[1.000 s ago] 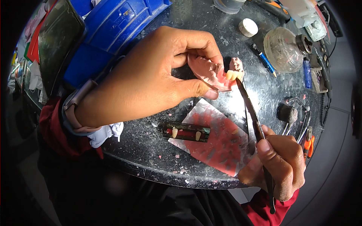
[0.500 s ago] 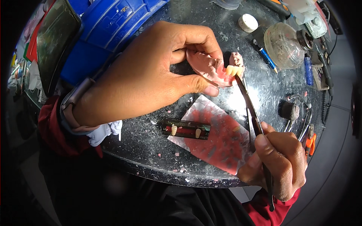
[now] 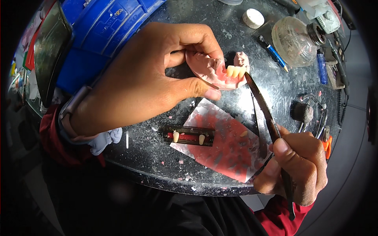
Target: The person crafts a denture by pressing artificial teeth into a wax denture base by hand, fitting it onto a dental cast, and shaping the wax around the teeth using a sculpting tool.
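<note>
Left hand (image 3: pixel 153 74): thumb and fingers pinch a pink dental model (image 3: pixel 202 65), held above the table (image 3: pixel 151 163); grip closed on its edge. Model is curved, matte, plaster-like, rough and lumpy at the far-right end, with smoother, glossier pink material around the teeth. Row of yellowish teeth (image 3: pixel 235 71), rounded and slightly shiny, sits along its right part.

Right hand (image 3: pixel 297 167): grips a slim dark metal carving tool (image 3: pixel 263 102) pen-style, fingers closed around the shaft. Tip is flat and bent, right at the end tooth; cannot tell if it touches.

Below the model: thin crinkled sheet (image 3: pixel 226 157), white-edged, blotchy translucent red. Flat dark strip (image 3: pixel 189 137) overlaps its left corner, carrying two ivory teeth (image 3: pixel 201 139). Table is hard, dark, scuffed, dotted with pink and white crumbs. Upper right: round clear bottle (image 3: pixel 289 43), ribbed white cap (image 3: pixel 253 18), blue pencil (image 3: pixel 277 57).
</note>
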`<move>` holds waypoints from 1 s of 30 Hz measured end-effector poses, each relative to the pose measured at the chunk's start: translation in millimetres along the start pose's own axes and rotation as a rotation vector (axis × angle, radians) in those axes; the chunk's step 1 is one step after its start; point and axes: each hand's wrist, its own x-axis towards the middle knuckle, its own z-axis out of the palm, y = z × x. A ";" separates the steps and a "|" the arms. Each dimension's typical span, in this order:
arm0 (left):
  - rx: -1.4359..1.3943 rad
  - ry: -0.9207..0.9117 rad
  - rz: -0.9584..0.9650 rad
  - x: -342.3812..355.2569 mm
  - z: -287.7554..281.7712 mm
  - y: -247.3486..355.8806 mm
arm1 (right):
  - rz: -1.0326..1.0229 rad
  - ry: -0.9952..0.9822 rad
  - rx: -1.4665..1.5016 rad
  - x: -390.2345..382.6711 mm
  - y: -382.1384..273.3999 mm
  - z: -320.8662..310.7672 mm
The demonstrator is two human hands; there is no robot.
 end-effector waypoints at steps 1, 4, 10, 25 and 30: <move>-0.003 -0.006 0.002 1.7 0.0 0.4 | 0.004 0.008 0.004 1.1 -0.1 -1.1; -0.022 -0.029 0.028 4.2 -0.4 -0.5 | -0.003 0.018 -0.009 4.9 1.2 -1.8; 0.026 0.010 0.071 4.8 1.6 0.2 | -0.028 0.004 -0.092 8.2 2.5 -3.7; -0.054 0.035 0.009 0.6 1.4 -2.2 | -0.053 0.051 0.070 -4.3 8.6 -0.3; -0.037 0.003 0.015 5.5 2.2 4.9 | -0.028 0.027 0.010 -0.5 2.6 -4.6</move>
